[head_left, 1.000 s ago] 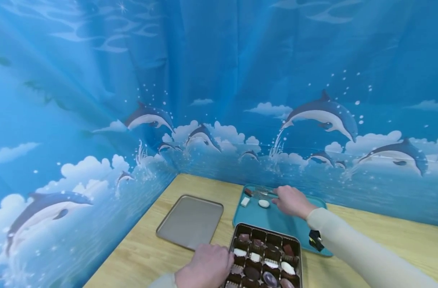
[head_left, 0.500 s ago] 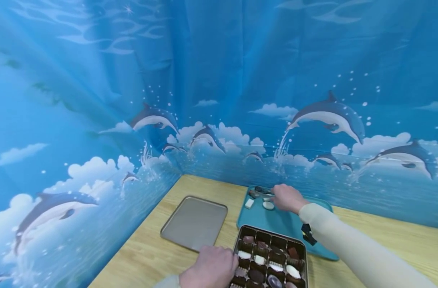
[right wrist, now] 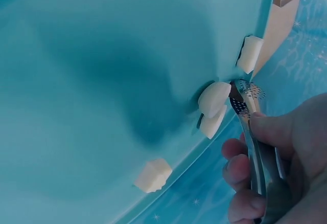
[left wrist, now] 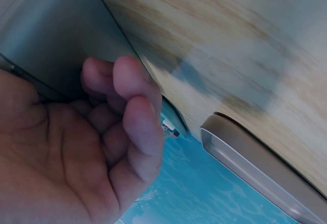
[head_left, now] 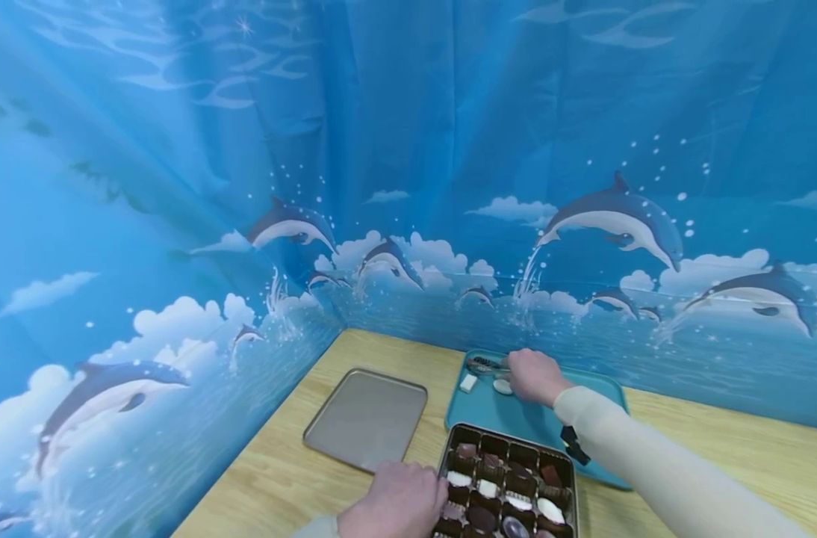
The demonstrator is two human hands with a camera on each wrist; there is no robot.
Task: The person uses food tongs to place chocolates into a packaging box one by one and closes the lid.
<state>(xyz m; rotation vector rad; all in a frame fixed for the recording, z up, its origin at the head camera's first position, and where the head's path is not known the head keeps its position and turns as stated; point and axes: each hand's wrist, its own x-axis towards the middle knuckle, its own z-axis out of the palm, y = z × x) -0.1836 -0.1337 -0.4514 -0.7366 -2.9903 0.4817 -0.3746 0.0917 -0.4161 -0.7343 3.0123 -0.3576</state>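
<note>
My right hand (head_left: pixel 532 377) grips metal tongs (right wrist: pixel 253 147) at the far left of a teal tray (head_left: pixel 523 409). A small dark brown chocolate (right wrist: pixel 235 90) sits between the tongs' perforated heads. Just beside them on the tray lies a white oval chocolate (right wrist: pixel 213 99), with a white block (right wrist: pixel 212 122) next to it. Another white block (right wrist: pixel 250 54) rests near the tray's corner. My left hand (head_left: pixel 398 499) holds the left rim of a chocolate box (head_left: pixel 574 493), fingers curled against its metal side wall (left wrist: pixel 61 29); the thumb is hidden.
A flat grey-brown tray (head_left: pixel 367 412) lies left of the teal one on the wooden table (head_left: pixel 267 463). Dark and white chocolates fill many of the box's compartments. A dolphin-print curtain (head_left: pixel 408 187) stands close along the table's back and left edges.
The tongs have moved a little left and come down around the brown chocolate, drawing closer together. My left hand stays at the box. The head view has shifted slightly.
</note>
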